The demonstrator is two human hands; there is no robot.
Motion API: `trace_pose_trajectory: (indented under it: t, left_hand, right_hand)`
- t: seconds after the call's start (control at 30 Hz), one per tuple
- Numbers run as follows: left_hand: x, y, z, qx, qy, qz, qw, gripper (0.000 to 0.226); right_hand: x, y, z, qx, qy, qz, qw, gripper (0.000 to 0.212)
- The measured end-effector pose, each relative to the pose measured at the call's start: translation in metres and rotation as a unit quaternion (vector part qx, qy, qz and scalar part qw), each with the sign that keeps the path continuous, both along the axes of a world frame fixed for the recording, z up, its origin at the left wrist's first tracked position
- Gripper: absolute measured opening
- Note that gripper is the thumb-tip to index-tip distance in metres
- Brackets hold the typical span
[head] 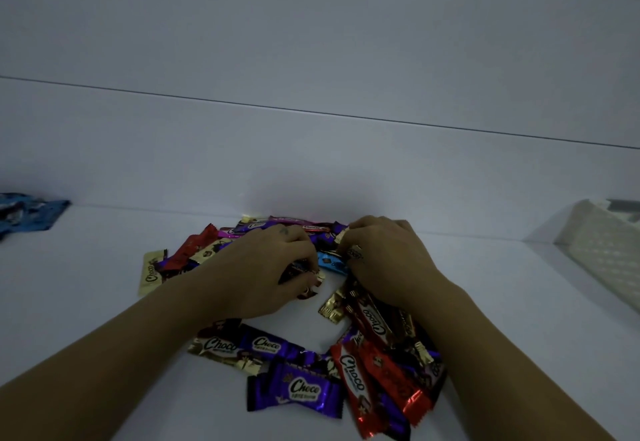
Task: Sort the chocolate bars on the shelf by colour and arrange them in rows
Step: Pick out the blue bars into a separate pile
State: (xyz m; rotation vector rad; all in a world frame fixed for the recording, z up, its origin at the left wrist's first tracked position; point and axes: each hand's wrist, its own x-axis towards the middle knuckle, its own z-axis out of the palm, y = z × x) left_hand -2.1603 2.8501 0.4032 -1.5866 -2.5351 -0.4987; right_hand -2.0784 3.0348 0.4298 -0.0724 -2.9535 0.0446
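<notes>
Early sorting step judged: chocolate bars [294, 390] heaped mid-shelf [86, 267], colours mixed, pointed every way, no rows formed. Left hand [256, 267] curled on dark bar [296, 268]; right hand [388, 260] pinched on gold bar [351, 253]. Blue bar [329, 262] lay between hands, long axis crosswise. Next: one colour to be pulled clear, laid parallel.

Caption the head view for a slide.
Left hand and right hand pick through mixed chocolate bars on a white shelf.

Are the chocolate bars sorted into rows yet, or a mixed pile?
Mixed pile: purple bar, red bar and gold bar lie jumbled and overlapping; no rows formed.
</notes>
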Motion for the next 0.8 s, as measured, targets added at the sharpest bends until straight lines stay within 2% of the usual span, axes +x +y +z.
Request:
trace_pose_trajectory:
  t: [0.1,0.37,0.57,0.8]
  left_hand:
    - [0.002,-0.001,0.002,0.014,-0.002,0.000,1.000,0.037]
    - [0.001,-0.006,0.009,0.019,0.007,0.041,0.999,0.036]
    - [0.000,-0.012,0.009,-0.010,-0.009,0.062,0.998,0.038]
    - [0.003,-0.012,0.010,-0.010,-0.022,0.058,0.998,0.039]
  right_hand:
    - [0.000,-0.001,-0.002,0.013,-0.004,0.023,1.000,0.027]
    - [-0.001,-0.005,-0.007,0.034,-0.046,0.006,0.998,0.047]
    - [0.000,-0.006,-0.004,-0.010,-0.042,0.033,0.998,0.030]
    - [0.000,-0.007,-0.005,0.033,-0.070,0.000,0.997,0.047]
